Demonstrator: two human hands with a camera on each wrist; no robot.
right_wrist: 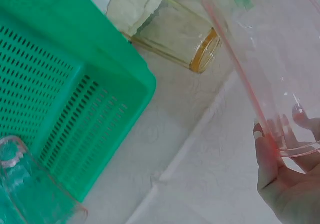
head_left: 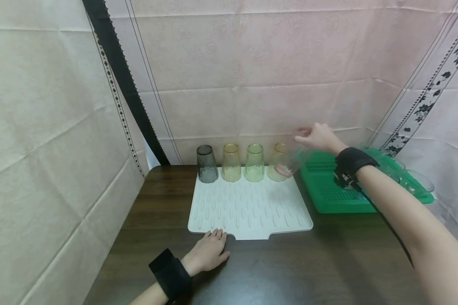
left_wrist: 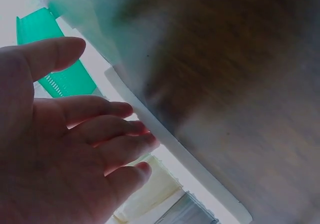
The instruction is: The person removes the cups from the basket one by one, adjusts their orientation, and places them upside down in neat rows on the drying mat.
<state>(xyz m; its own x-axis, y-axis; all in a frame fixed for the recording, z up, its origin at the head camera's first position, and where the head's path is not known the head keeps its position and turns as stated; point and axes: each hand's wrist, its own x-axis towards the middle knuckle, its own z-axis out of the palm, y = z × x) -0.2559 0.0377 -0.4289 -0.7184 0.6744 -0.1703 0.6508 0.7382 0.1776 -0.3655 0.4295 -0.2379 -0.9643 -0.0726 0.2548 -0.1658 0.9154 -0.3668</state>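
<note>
My right hand [head_left: 316,137] grips a clear pink-tinted glass [right_wrist: 265,59] by one end, fingers curled around it. In the head view this glass hangs tilted above the right back corner of a white ridged mat [head_left: 248,212]. It overlaps a yellow glass [head_left: 275,169] there. Along the mat's back edge, in a row with that yellow one, stand a grey glass [head_left: 207,167], another yellow glass [head_left: 231,165] and a green glass [head_left: 254,165], narrower ends up. My left hand [head_left: 208,252] lies palm down, its straight fingertips at the mat's front edge.
A green perforated basket [head_left: 322,205] stands right of the mat, partly behind my right forearm. Clear glasses lie in it, one of them [right_wrist: 37,189] showing in the right wrist view. Behind the dark wooden table [head_left: 156,220] hangs a pale cloth [head_left: 252,55].
</note>
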